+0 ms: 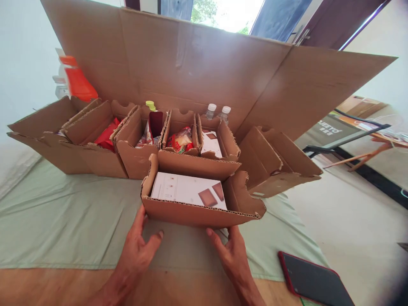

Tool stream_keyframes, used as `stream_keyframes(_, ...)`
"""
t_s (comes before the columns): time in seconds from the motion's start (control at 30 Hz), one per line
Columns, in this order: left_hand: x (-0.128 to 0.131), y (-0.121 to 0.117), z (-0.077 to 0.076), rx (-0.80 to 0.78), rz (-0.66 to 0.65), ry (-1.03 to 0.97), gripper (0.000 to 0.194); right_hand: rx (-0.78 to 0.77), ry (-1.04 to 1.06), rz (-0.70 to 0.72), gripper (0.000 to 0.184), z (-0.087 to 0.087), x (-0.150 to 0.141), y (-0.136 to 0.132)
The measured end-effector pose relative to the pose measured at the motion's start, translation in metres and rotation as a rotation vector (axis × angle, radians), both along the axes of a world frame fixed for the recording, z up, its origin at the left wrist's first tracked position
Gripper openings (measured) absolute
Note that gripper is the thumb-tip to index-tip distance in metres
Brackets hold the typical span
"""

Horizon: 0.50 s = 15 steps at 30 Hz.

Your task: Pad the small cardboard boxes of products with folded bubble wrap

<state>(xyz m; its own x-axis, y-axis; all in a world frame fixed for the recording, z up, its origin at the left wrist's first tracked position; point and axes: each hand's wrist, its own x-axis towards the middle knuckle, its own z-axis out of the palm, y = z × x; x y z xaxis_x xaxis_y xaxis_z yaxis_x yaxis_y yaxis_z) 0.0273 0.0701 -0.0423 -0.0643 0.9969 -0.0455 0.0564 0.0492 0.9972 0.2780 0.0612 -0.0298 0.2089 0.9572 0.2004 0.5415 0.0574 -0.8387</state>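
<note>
A small open cardboard box (191, 214) is in front of me, with a white carton (188, 187) printed with brown squares lying in it. My left hand (138, 244) is at the box's near left corner, fingers against its side and thumb apart. At the lower front edge, towards the right, is my right hand (230, 250), its fingertips partly hidden by the box. Between them, both hands hold the box. Whether its underside rests on the cloth, I cannot tell.
Behind stands a row of cardboard bins (142, 159) containing packets and cartons, backed by a tall cardboard panel (204, 63). An orange bottle (79, 83) and clear bottles (225, 112) rise behind the row. A red-edged phone (314, 278) lies right on the green cloth (79, 221).
</note>
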Motion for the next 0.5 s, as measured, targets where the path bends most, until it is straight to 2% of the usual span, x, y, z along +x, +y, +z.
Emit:
stream_keyframes(0.13,0.005,0.012,0.008,-0.001,0.002,0.018,0.071,-0.016,-0.038,0.023,0.054,-0.004,0.003,0.005)
stream_keyframes(0.2,0.006,0.015,0.003,0.015,0.019,0.021,0.071,0.018,-0.112,0.023,0.055,0.006,0.012,0.0)
stream_keyframes(0.23,0.006,0.015,-0.001,0.024,0.034,0.024,0.07,0.074,-0.164,-0.005,0.056,0.015,0.018,-0.004)
stream_keyframes(0.33,0.006,0.014,-0.011,0.047,0.067,0.036,0.07,0.33,-0.339,-0.078,0.06,0.066,0.033,-0.015)
stream_keyframes(0.43,0.006,0.012,-0.015,0.026,0.076,0.043,0.071,0.481,-0.663,0.128,0.06,0.125,0.034,-0.006)
stream_keyframes(0.5,0.007,0.011,-0.015,0.018,0.07,0.037,0.071,0.458,-0.915,0.282,0.062,0.151,0.026,0.011)
